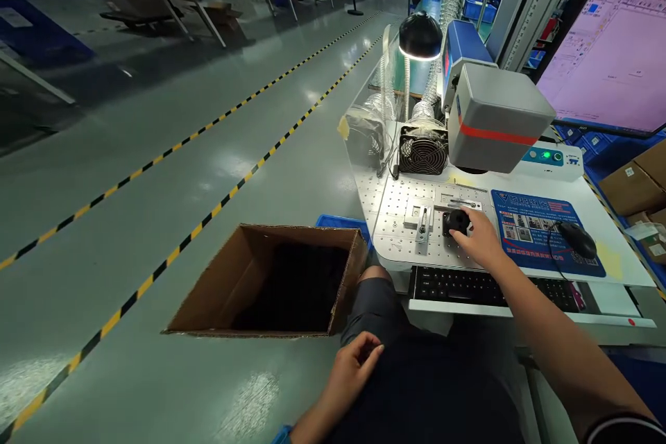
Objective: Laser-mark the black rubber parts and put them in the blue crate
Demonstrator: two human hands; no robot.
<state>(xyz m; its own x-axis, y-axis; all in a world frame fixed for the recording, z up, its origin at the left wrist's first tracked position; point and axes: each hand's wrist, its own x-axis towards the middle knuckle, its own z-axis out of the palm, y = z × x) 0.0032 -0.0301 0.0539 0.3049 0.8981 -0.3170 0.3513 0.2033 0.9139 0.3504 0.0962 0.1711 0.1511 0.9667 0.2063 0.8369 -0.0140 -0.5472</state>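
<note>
My right hand (479, 239) reaches over the perforated metal plate (393, 229), its thumb and fingers closed on a black round part (458, 220) with a hole in its top. This part sits among small metal fixture blocks, and beneath it a squarish dark base partly shows. Just left of it a slotted metal clamp (423, 224) is fixed to the plate. Over my lap hovers my left hand (352, 368), its fingers curled loosely inward around a hollow with nothing visible inside. Above the plate hangs the grey machine head (499, 114) with a red stripe.
An open cardboard box (208, 291) with dark contents stands left of my leg. A small fan (424, 152) and a lit black lamp (420, 36) are behind the plate. Rightward lie a blue mat (541, 208), a mouse (577, 239), a keyboard (460, 286) and a monitor (614, 48).
</note>
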